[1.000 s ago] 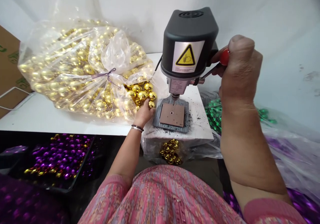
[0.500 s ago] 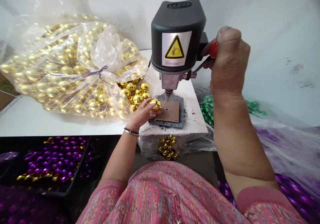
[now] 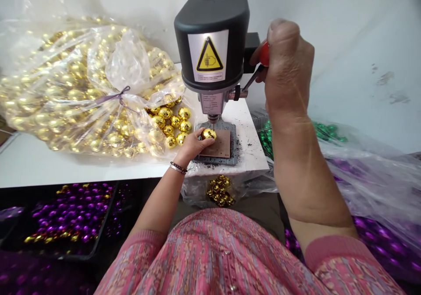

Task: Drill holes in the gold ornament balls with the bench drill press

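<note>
My left hand [image 3: 191,145] is closed round a shiny gold ball [image 3: 208,134], thumb on its near side. The ball is under the chuck of a black bench drill press [image 3: 212,36], over the brown board [image 3: 222,143] on its grey base [image 3: 233,137]. Whether the ball rests on the board or the bit touches it, I cannot tell. My right hand [image 3: 289,66] is wrapped round the red-knobbed feed lever [image 3: 264,54] at the drill's right side.
A large tied clear bag of gold balls [image 3: 75,97] lies left on the white table [image 3: 138,170]. Loose gold balls [image 3: 176,120] spill beside the drill. Below are a black bin with purple balls [image 3: 72,211] and a bag holding gold ones [image 3: 220,189]. Green balls [image 3: 329,131] lie right.
My left hand has brought the gold ball over the board, under the drill chuck. My right hand keeps hold of the lever. The whole view has shifted, so the drill appears further left.
</note>
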